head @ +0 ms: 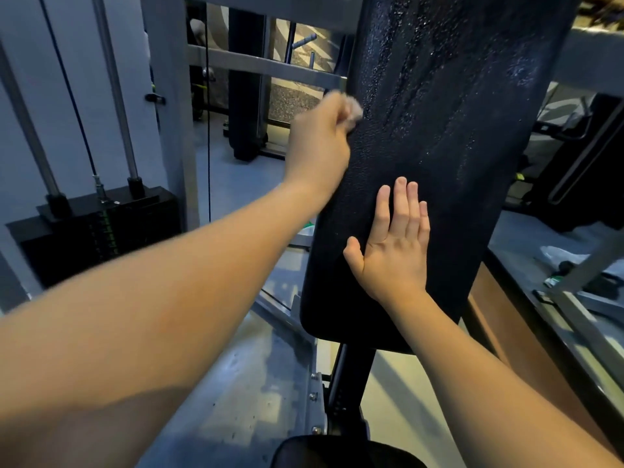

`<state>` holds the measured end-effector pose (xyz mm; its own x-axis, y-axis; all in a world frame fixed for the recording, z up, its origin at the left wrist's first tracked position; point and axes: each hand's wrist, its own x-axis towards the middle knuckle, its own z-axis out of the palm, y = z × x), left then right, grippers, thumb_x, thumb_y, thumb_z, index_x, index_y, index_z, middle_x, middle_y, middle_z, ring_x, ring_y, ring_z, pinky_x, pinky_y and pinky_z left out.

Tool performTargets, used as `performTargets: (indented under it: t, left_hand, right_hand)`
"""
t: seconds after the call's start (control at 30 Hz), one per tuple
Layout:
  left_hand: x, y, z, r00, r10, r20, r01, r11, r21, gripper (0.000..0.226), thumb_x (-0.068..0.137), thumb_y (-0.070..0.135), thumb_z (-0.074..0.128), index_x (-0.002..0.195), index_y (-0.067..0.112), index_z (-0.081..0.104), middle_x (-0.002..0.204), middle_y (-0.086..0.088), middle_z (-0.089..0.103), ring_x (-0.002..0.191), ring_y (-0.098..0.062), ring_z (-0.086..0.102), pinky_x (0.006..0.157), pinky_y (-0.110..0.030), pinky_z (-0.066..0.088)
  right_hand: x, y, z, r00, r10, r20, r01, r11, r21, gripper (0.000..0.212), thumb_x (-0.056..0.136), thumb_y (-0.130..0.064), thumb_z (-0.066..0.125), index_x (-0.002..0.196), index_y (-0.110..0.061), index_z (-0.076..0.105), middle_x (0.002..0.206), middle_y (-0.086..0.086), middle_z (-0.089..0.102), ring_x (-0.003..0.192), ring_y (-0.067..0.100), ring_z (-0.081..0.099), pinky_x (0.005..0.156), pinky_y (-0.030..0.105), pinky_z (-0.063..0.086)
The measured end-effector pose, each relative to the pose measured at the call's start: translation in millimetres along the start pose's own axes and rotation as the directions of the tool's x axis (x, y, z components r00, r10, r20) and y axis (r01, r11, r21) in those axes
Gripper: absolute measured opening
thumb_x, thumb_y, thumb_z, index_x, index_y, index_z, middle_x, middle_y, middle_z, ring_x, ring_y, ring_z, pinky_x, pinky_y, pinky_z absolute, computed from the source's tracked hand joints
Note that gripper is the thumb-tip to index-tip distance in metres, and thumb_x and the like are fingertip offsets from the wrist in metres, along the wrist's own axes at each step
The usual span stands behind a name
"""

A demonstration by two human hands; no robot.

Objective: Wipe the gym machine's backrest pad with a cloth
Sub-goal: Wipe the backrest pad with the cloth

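The black backrest pad [449, 136] stands upright in the middle right, its upper part speckled with wet droplets and streaks. My left hand [317, 143] grips a small pale cloth [353, 111], bunched in the fingers and pressed against the pad's left edge. The hand and cloth are blurred. My right hand [395, 241] lies flat on the lower part of the pad, fingers straight and pointing up.
A black weight stack [101, 231] with chrome guide rods [114, 79] and a cable stands at the left. Grey frame bars [263, 64] run behind the pad. The black seat pad [337, 450] is at the bottom, and other machine parts [580, 136] are at the right.
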<state>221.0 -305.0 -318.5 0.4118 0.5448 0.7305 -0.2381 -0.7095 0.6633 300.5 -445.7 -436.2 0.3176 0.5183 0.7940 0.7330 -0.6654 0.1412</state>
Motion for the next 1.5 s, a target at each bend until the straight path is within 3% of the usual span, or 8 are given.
performTargets:
  t: [0.27, 0.4, 0.5, 0.6, 0.83, 1.07, 1.3, 1.5]
  left_hand:
    - [-142, -48, -20, 0.97, -0.233, 0.075, 0.229, 0.972, 0.05, 0.011, 0.095, 0.002, 0.061, 0.09, 0.011, 0.066, 0.082, 0.013, 0.067, 0.072, 0.004, 0.058, 0.07, -0.006, 0.041]
    - [-55, -35, -12, 0.959, -0.284, 0.0, 0.284, 0.958, -0.031, 0.03, 0.097, 0.029, 0.065, 0.07, 0.026, 0.052, 0.07, 0.007, 0.063, 0.066, -0.007, 0.058, 0.063, -0.028, 0.045]
    - [-11, -20, -7, 0.964, -0.264, -0.023, 0.26, 0.959, -0.115, 0.035, 0.098, 0.011, 0.063, 0.07, 0.02, 0.042, 0.072, 0.003, 0.063, 0.069, 0.0, 0.063, 0.059, -0.016, 0.04]
    - [-48, -37, -6, 0.947, -0.314, 0.072, 0.317, 0.947, -0.044, 0.027, 0.102, 0.016, 0.058, 0.078, 0.013, 0.045, 0.061, 0.004, 0.049, 0.047, 0.001, 0.049, 0.048, -0.015, 0.036]
    - [-145, -85, -16, 0.807, -0.536, 0.249, 0.551, 0.835, 0.011, 0.032, 0.1, 0.014, 0.057, 0.072, 0.019, 0.042, 0.06, 0.005, 0.046, 0.055, -0.008, 0.044, 0.059, -0.03, 0.039]
    - [-92, -41, -11, 0.94, -0.336, 0.061, 0.338, 0.941, -0.031, 0.02, 0.099, 0.022, 0.058, 0.08, 0.021, 0.05, 0.062, 0.008, 0.056, 0.061, -0.01, 0.056, 0.066, -0.035, 0.05]
    - [-154, -53, -22, 0.901, -0.421, 0.105, 0.409, 0.904, 0.123, 0.02, 0.1, 0.023, 0.059, 0.082, 0.02, 0.053, 0.072, 0.005, 0.062, 0.07, -0.019, 0.059, 0.063, -0.031, 0.042]
    - [-80, -5, -8, 0.985, -0.174, -0.004, 0.174, 0.985, 0.016, 0.013, 0.096, 0.01, 0.06, 0.091, 0.022, 0.064, 0.087, 0.016, 0.069, 0.091, -0.009, 0.067, 0.092, -0.034, 0.054]
  right_hand:
    - [0, -1, -3, 0.999, 0.008, 0.038, -0.007, 0.999, -0.031, 0.091, 0.092, -0.049, 0.045, 0.162, 0.001, 0.015, 0.169, 0.025, 0.008, 0.158, 0.04, 0.004, 0.129, 0.05, -0.001]
    - [-1, -2, -3, 0.999, 0.005, 0.039, -0.004, 0.999, -0.036, 0.091, 0.092, -0.049, 0.046, 0.162, 0.001, 0.015, 0.169, 0.026, 0.009, 0.158, 0.04, 0.004, 0.129, 0.049, -0.002]
    - [0, -2, -4, 0.999, 0.01, 0.03, -0.009, 0.999, -0.037, 0.09, 0.092, -0.048, 0.047, 0.162, 0.001, 0.016, 0.169, 0.027, 0.011, 0.158, 0.041, 0.006, 0.129, 0.049, -0.002]
    - [0, -2, -3, 1.0, -0.002, 0.012, 0.003, 0.999, -0.036, 0.09, 0.093, -0.047, 0.049, 0.161, 0.002, 0.018, 0.168, 0.027, 0.013, 0.158, 0.042, 0.008, 0.129, 0.051, 0.001]
    - [0, -2, -4, 0.999, 0.018, 0.037, -0.016, 0.999, -0.045, 0.091, 0.092, -0.05, 0.045, 0.162, 0.0, 0.014, 0.169, 0.025, 0.009, 0.158, 0.04, 0.005, 0.129, 0.05, 0.0]
    - [-2, 0, -3, 1.0, 0.009, 0.022, -0.009, 1.0, -0.028, 0.092, 0.091, -0.05, 0.047, 0.162, 0.001, 0.019, 0.169, 0.026, 0.012, 0.158, 0.04, 0.009, 0.13, 0.049, 0.002]
    - [-2, 0, -5, 0.999, 0.008, 0.033, -0.008, 1.0, 0.003, 0.091, 0.091, -0.049, 0.048, 0.162, 0.0, 0.019, 0.169, 0.024, 0.013, 0.158, 0.039, 0.009, 0.129, 0.052, 0.006]
    - [-7, 26, -22, 0.985, -0.116, 0.127, 0.12, 0.993, -0.022, 0.086, 0.101, -0.056, 0.038, 0.165, -0.006, 0.01, 0.172, 0.016, 0.005, 0.16, 0.03, 0.004, 0.13, 0.043, 0.003]
